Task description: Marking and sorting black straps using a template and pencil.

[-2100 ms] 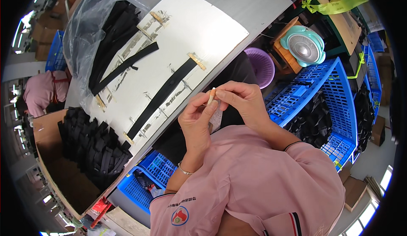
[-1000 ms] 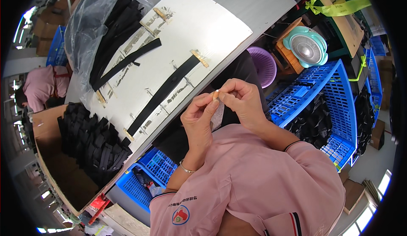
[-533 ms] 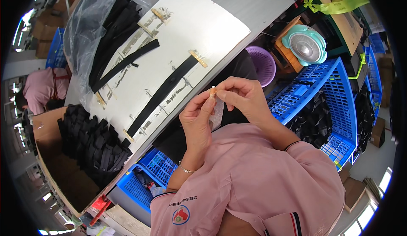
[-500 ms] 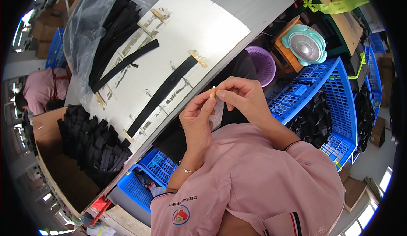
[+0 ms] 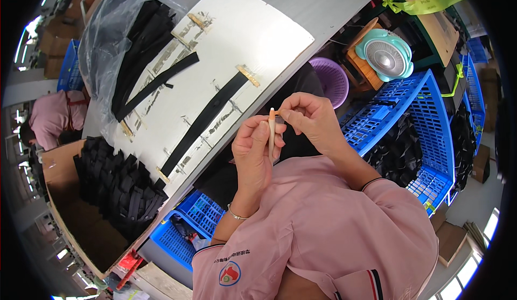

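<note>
Upright in the fingers of my left hand (image 5: 252, 148) is a pale, pencil-like marking stick (image 5: 271, 130) with a white tip and an orange-tan band below it. My right hand (image 5: 312, 121) pinches thumb and finger together right beside that band; a small orange-tan bit shows there, too tiny to name. Both hands are in front of my chest, near the table's edge. On the white board (image 5: 274, 36) to the upper left, a long black strap (image 5: 207, 117) lies between two small wooden stops. A shorter black strap (image 5: 161, 82) lies beyond it.
A clear plastic bag (image 5: 102, 36) holds black straps at the far left. Below it stands a cardboard box (image 5: 70, 214) of black straps. Blue crates (image 5: 436, 122) are on the right, near a purple basket (image 5: 329, 79) and a teal fan (image 5: 383, 55). Another person in pink (image 5: 54, 114) bends over at left.
My right hand has drawn slightly away from the stick's tip and turned. More of the pale stick now shows in my left hand. The straps have stayed in place.
</note>
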Tool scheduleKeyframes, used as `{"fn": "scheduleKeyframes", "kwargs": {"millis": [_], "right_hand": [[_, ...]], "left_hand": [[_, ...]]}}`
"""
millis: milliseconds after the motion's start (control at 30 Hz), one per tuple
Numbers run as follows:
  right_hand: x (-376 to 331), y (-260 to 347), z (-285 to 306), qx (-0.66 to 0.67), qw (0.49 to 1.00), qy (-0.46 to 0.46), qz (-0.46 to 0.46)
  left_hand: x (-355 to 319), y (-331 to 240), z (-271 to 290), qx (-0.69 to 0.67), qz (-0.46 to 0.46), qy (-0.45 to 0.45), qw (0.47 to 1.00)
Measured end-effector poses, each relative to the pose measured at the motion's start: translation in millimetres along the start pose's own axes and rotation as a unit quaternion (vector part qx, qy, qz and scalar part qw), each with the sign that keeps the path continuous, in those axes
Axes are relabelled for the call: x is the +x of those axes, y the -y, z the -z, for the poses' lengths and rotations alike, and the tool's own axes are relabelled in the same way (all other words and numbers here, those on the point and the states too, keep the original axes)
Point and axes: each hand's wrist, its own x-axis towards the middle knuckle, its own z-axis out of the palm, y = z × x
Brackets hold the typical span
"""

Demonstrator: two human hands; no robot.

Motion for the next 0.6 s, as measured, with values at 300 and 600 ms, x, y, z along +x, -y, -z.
{"fn": "scheduleKeyframes", "kwargs": {"millis": [300, 600], "right_hand": [[12.6, -9.3, 8.3, -0.151, 0.978, -0.068, 0.129], [39.4, -0.3, 38.1, -0.403, 0.789, -0.268, 0.377]], "left_hand": [[0.5, 1.0, 1.1, 0.024, 0.077, 0.046, 0.996], [1.1, 3.4, 5.1, 0.040, 0.160, 0.064, 0.984]]}}
